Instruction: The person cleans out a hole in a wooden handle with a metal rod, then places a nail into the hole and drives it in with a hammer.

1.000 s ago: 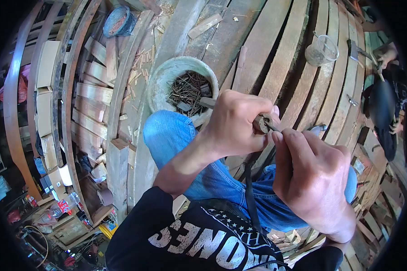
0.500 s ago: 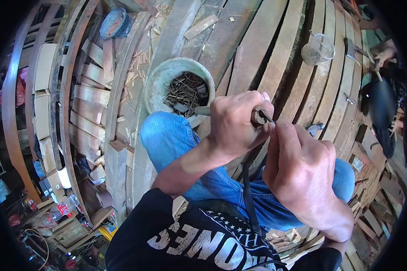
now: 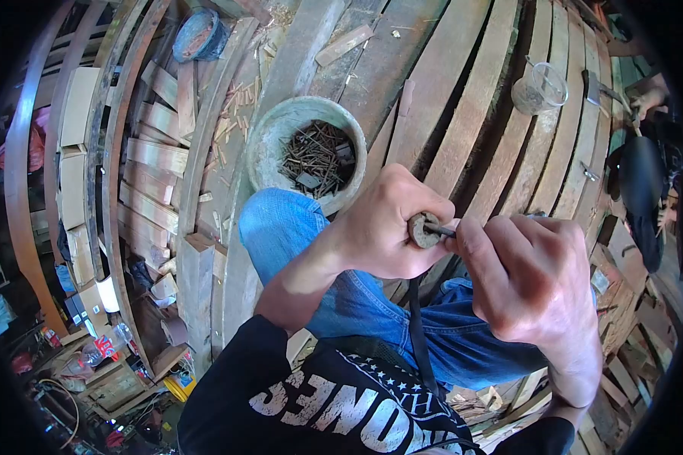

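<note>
My left hand (image 3: 391, 227) is closed around a round, brownish piece (image 3: 423, 230) that looks like wood or clay; only its end face shows past my fingers. A thin, dark metal rod (image 3: 439, 229), much like a nail, meets that face near its middle. My right hand (image 3: 527, 277) pinches the rod's other end between thumb and fingers. How deep the rod sits cannot be seen. Left of my hands stands a pale bucket (image 3: 262, 152) holding many rusty nails (image 3: 315, 155).
Wooden planks (image 3: 463, 98) with gaps make up the floor. A clear plastic tub (image 3: 540, 89) stands beyond my hands, and a blue bucket (image 3: 202, 36) sits at upper left. Wood offcuts (image 3: 155, 155) lie at left. Another person's hand (image 3: 649, 97) shows at far right.
My left hand has turned and lowered, so the round end faces more toward my right hand. My right hand has shifted slightly right, and more of the rod shows.
</note>
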Tool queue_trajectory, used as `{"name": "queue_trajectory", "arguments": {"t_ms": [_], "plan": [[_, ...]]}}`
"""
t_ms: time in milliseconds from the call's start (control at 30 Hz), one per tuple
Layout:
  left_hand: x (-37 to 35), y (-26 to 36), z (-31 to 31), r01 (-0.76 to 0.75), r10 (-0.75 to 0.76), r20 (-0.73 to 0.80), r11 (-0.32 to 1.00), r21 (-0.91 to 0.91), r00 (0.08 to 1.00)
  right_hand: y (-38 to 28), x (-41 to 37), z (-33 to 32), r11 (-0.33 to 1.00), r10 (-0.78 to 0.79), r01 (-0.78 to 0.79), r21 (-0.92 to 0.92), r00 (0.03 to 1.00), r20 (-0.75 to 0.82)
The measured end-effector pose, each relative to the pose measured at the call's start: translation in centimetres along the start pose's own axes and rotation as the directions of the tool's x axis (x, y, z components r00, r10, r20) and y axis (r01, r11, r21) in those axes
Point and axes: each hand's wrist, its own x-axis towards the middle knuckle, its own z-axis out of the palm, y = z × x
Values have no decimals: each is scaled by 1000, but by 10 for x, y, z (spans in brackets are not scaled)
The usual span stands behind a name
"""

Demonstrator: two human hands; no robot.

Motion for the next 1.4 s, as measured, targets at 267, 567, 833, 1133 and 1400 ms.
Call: {"name": "queue_trajectory", "arguments": {"t_ms": [267, 567, 833, 1133, 1400], "plan": [[1, 1, -4, 139, -95, 152, 941, -309, 984, -1, 0, 1, 1000, -17, 16, -8, 996, -84], [8, -2, 14, 32, -32, -104, 999, 4, 994, -14, 0, -5, 961, 274, -273, 38, 962, -22], [7, -5, 27, 75, -65, -316, 997, 17, 947, -31, -1, 8, 916, 400, -397, 53, 916, -42], [5, -6, 20, 32, -34, -162, 999, -17, 986, -17, -3, -1, 976, 214, -214, -31, 977, 2], [1, -7, 7, 21, -17, 21, 983, -182, 1000, -4, -4, -4, 999, 49, -49, 2, 999, 22]]}}
